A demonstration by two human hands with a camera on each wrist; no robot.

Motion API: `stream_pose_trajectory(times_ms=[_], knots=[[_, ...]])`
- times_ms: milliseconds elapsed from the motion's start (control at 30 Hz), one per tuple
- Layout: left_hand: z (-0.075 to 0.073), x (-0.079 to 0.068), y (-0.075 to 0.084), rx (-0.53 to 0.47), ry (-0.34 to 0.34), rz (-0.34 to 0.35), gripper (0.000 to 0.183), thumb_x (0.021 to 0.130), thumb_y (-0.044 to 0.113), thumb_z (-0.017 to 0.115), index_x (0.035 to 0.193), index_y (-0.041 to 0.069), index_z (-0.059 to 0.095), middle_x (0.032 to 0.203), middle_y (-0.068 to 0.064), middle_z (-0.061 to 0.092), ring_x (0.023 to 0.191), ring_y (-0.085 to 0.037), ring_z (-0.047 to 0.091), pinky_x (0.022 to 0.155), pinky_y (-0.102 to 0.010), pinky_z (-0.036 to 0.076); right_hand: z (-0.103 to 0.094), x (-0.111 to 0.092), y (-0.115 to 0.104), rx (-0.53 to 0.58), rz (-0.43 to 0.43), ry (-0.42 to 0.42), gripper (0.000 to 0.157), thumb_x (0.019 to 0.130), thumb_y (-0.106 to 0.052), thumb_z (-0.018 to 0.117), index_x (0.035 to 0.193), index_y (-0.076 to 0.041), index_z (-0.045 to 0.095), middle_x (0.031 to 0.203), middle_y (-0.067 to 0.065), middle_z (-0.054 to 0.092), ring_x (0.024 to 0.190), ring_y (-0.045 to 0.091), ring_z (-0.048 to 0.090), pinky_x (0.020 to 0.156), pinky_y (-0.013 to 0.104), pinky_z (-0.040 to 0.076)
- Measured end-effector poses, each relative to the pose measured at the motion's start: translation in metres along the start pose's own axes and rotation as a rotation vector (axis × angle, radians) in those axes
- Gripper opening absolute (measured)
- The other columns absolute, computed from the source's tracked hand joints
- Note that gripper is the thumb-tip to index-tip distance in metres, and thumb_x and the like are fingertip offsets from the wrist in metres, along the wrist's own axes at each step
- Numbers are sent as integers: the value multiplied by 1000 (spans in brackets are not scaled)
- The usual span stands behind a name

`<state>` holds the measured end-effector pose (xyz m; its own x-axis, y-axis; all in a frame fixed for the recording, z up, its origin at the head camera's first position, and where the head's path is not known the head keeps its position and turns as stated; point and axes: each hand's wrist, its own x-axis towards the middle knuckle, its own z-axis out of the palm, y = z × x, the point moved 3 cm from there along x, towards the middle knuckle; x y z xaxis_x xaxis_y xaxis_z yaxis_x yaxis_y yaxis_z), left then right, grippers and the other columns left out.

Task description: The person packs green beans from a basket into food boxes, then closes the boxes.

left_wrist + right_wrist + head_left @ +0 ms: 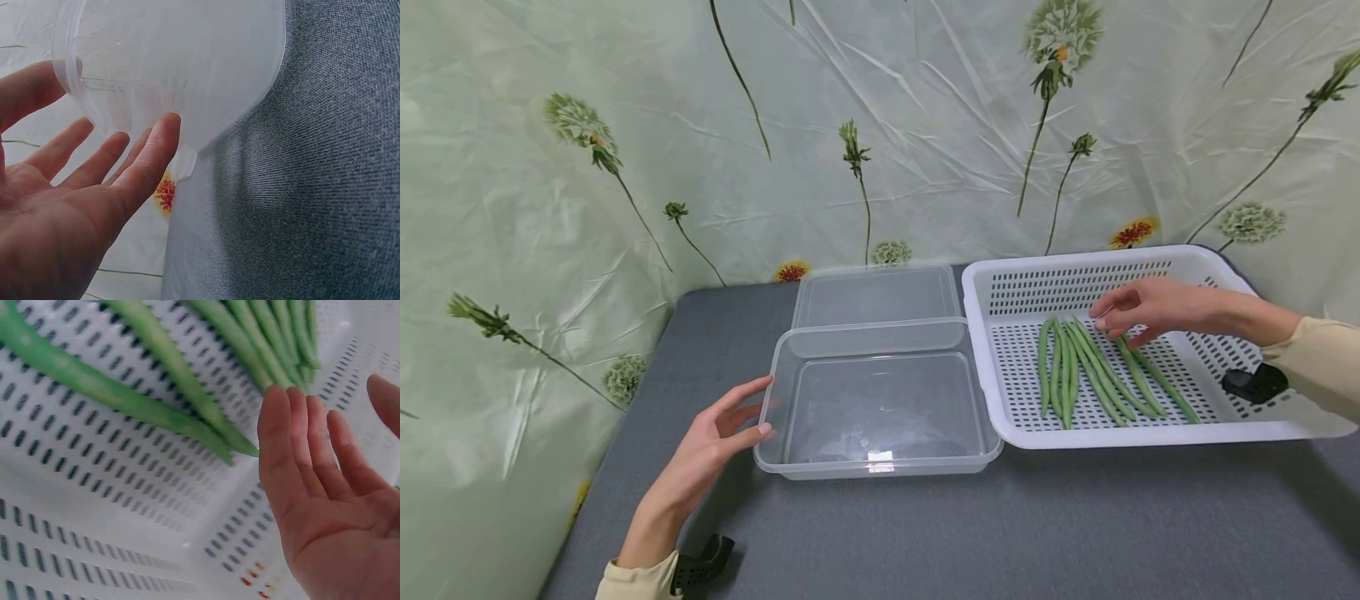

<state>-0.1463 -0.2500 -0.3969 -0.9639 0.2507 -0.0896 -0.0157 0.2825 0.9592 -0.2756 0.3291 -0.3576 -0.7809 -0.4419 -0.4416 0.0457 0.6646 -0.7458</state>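
Note:
In the head view, several green beans (1066,375) lie side by side in a white perforated basket (1000,442). Over their far ends hovers my right hand (1157,308), its fingers extended and nothing held; the right wrist view shows the palm (337,525) with fingertips close to the bean tips. To the left of the basket stands a clear plastic container (880,408) with nothing in it. My left hand (707,442) is at the container's left side, thumb and fingers spread around its rim corner. In the left wrist view the fingertips (165,128) rest against the container wall.
Behind the container lies a clear lid (880,296), partly overlapped by the container in this view. Both vessels stand on a grey cloth-covered table (880,542). A flower-patterned sheet (925,125) hangs behind and to the left. The basket's left edge meets the container's right rim.

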Motion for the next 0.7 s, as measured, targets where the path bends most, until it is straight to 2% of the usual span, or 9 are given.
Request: stream_pose_trajectory(times_ms=[200, 333, 467, 567, 700], knots=[[0, 0, 0, -2, -5, 1, 61, 95, 13, 67, 150, 15, 41, 151, -8, 39, 133, -27, 44, 95, -24, 44, 2, 3, 18, 204, 132, -179, 53, 101, -18, 58, 140, 11, 39, 128, 16, 58, 116, 29, 58, 90, 45, 53], [0, 1, 0, -1, -7, -2, 61, 95, 11, 66, 150, 16, 41, 152, -8, 39, 133, -27, 44, 95, -24, 44, 1, 3, 25, 317, 165, -262, 53, 102, -14, 55, 143, 12, 33, 128, 14, 58, 116, 27, 58, 92, 46, 51], [0, 1, 1, 1, -7, -4, 61, 95, 11, 66, 150, 16, 41, 152, -7, 39, 132, -25, 45, 95, -24, 44, 2, 3, 28, 296, 182, -248, 53, 100, -12, 58, 141, 13, 36, 123, 14, 62, 112, 27, 61, 89, 45, 53], [0, 1, 1, -5, -5, -2, 61, 95, 11, 66, 150, 15, 41, 151, -10, 39, 132, -25, 45, 95, -24, 45, 6, 6, 28, 248, 217, -185, 52, 97, -13, 63, 138, 13, 43, 113, 14, 66, 102, 26, 64, 85, 42, 55], [0, 0, 0, -10, -7, -12, 61, 95, 11, 66, 150, 15, 40, 151, -12, 39, 132, -26, 45, 95, -24, 45, 13, 10, 28, 240, 265, -104, 42, 92, -11, 69, 126, 10, 56, 97, 13, 70, 86, 23, 68, 78, 38, 58]])
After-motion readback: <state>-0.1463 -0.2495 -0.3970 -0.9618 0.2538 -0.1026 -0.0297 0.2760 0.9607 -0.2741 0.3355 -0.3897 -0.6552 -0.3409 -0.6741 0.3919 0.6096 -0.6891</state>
